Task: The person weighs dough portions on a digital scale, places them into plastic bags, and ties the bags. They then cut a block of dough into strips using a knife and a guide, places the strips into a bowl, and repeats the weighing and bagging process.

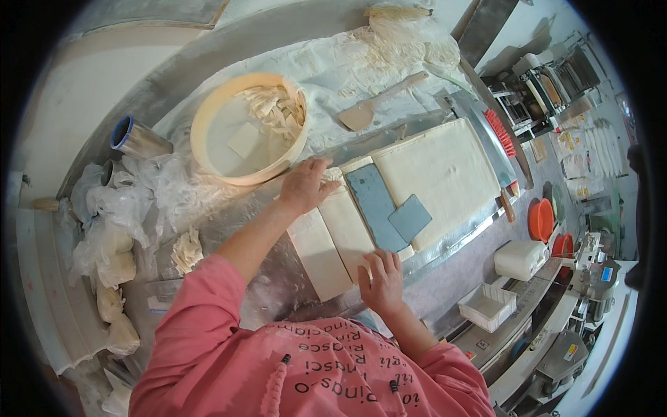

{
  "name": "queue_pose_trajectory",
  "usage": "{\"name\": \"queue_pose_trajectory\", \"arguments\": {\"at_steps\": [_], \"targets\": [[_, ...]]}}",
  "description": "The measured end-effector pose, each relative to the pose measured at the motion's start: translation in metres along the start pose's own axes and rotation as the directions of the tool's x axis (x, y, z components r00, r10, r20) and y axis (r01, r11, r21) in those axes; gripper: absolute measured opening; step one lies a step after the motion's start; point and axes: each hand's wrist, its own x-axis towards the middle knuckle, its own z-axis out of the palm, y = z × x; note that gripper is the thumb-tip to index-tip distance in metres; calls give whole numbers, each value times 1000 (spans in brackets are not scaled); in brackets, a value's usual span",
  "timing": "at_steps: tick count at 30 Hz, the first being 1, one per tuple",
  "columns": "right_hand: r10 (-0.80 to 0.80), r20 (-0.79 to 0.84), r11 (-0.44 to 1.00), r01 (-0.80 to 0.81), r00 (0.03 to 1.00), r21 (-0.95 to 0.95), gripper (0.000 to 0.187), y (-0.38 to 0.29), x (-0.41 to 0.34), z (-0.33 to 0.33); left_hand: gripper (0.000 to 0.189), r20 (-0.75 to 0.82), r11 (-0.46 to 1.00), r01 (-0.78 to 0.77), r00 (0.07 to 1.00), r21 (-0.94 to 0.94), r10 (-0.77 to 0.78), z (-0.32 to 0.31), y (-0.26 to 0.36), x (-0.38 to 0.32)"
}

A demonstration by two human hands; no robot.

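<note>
Before me lies a wide stack of pale dough sheets (437,177), with two narrower dough strips cut off at its left. The outer strip (320,255) and the inner strip (346,219) lie side by side. A blue-grey rectangular template (378,208) rests on dough beside the inner strip, and a smaller blue-grey square (410,218) overlaps it. My left hand (306,185) is at the strips' far end, thumb apart, by a ragged dough edge. At the near end of the inner strip, my right hand (382,279) rests with bent, spread fingers. Neither hand visibly grips anything.
A round wooden-rimmed sieve (200,148) holds dough pieces. Beyond lie a wooden scraper (359,115) and a floured cloth (323,68). A large knife (506,206) and a red-bristled brush (499,133) lie right. Plastic bags (122,203) and a metal cylinder (143,139) stand left.
</note>
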Motion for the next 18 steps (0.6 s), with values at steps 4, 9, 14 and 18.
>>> {"name": "queue_pose_trajectory", "arguments": {"at_steps": [4,9,14,18], "targets": [[-76,133,987,93,988,-133,63,-12,9,16,21,95,994,-31,995,-106,42,6,-10,8],[-87,251,980,128,964,-153,78,-4,0,33,19,243,976,177,960,-124,-143,8,-24,27],[-96,246,982,132,965,-136,78,-3,0,34,18,191,989,66,981,-133,-40,2,-26,31],[-83,247,982,121,965,-143,77,-4,1,32,14,262,969,-238,933,-69,248,-6,-11,29]]}}
